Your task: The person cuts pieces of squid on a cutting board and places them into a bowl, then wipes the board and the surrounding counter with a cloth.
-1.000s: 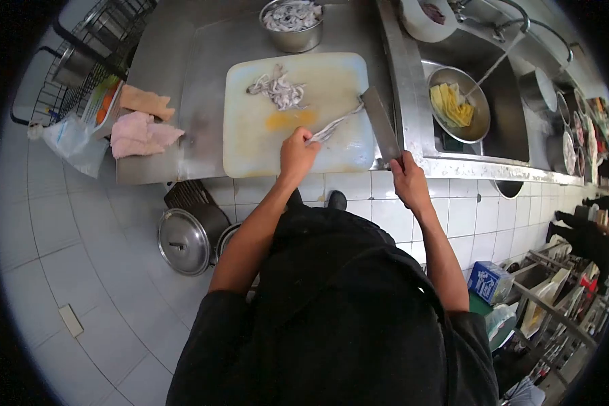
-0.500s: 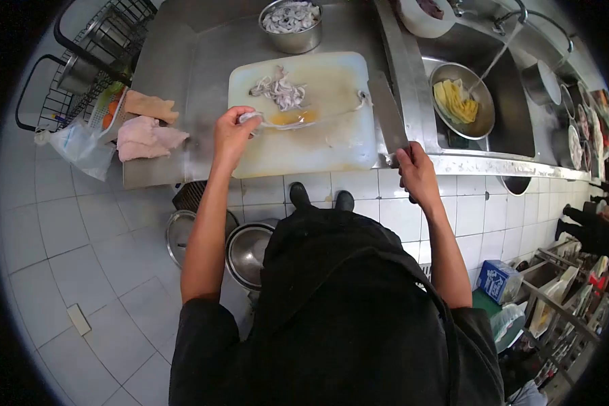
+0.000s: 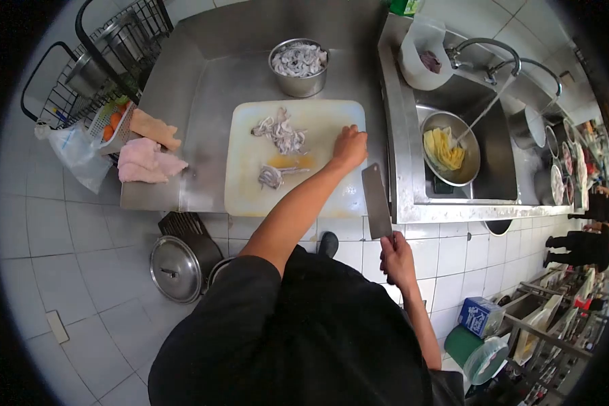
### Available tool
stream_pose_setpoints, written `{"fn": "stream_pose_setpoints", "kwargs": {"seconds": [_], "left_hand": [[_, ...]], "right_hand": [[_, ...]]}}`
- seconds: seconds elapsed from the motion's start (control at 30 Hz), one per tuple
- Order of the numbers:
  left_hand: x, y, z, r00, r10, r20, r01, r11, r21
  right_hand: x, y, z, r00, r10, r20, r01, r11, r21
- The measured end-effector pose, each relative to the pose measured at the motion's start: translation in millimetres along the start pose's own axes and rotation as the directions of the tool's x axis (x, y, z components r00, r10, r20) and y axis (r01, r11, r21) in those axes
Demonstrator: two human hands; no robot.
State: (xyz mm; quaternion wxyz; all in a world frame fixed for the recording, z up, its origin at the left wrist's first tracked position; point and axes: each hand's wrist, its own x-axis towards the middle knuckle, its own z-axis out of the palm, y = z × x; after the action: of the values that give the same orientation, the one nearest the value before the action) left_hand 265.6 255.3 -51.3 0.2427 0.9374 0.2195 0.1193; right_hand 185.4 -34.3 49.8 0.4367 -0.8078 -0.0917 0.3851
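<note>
Head view: right hand point(image 3: 396, 257) round cleaver point(image 3: 377, 203), left hand point(image 3: 349, 146) bunched at board point(image 3: 335, 193), hold unclear; blue box point(image 3: 478, 315) lettering illegible.

Left hand point(image 3: 350, 147): at cutting board's point(image 3: 247, 196) right side
Right hand point(image 3: 398, 260): gripping cleaver point(image 3: 377, 203) beside board
Grey strips point(image 3: 287, 137): on board

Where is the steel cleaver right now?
In the head view, the broad steel cleaver is in the right hand, just right of the white cutting board.

A bigger stringy, pale heap point(image 3: 287, 137) and a smaller heap point(image 3: 272, 177) lie on the white board point(image 3: 250, 199); a wide gray knife point(image 3: 377, 201) is beside it.
</note>
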Motion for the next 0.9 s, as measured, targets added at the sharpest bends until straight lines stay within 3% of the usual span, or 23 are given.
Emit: {"fn": "stream_pose_setpoints", "kwargs": {"seconds": [0.07,0.27,0.47,0.53,0.6,0.67,0.77,0.9], "left_hand": [[9.8,-14.9,7.6,0.999,0.01,0.035,-0.009,0.999,-0.044],[33.8,-44.0,-47.3,0.986,-0.138,-0.09,0.1,0.935,-0.339],[80.3,-55.8,-137.5,0.962,-0.102,-0.254,0.03,0.961,-0.273],[98.7,-61.3,-164.8,0.939,-0.06,-0.338,0.001,0.985,-0.173],[121.2,-73.7,-194.2,0.932,-0.106,-0.347,-0.008,0.95,-0.313],[140.9,-88.7,-211.3,0.925,-0.137,-0.354,0.039,0.962,-0.269],[120.7,-87.6,-226.8,0.897,-0.119,-0.426,0.044,0.983,-0.18],[77.2,-142.2,-203.2,0.946,-0.157,-0.284,0.123,0.983,-0.134]], "right_hand": [[-7.3,2.5,1.5,1.0,-0.002,-0.01,0.003,1.0,0.023],[-3.5,6.2,3.4,1.0,-0.006,-0.009,0.007,1.0,0.019],[-0.2,6.6,5.1,0.999,-0.028,-0.026,0.028,1.0,-0.011],[1.0,7.8,5.9,1.0,-0.021,-0.022,0.021,1.0,0.011],[-0.9,5.2,6.6,0.999,-0.02,-0.029,0.021,1.0,0.009],[-1.5,7.6,4.1,0.999,-0.016,-0.038,0.015,1.0,-0.019],[-0.6,8.1,7.5,0.999,0.028,-0.028,-0.029,1.0,-0.009],[4.4,11.2,6.1,1.0,0.01,-0.005,-0.01,1.0,0.003]]}}
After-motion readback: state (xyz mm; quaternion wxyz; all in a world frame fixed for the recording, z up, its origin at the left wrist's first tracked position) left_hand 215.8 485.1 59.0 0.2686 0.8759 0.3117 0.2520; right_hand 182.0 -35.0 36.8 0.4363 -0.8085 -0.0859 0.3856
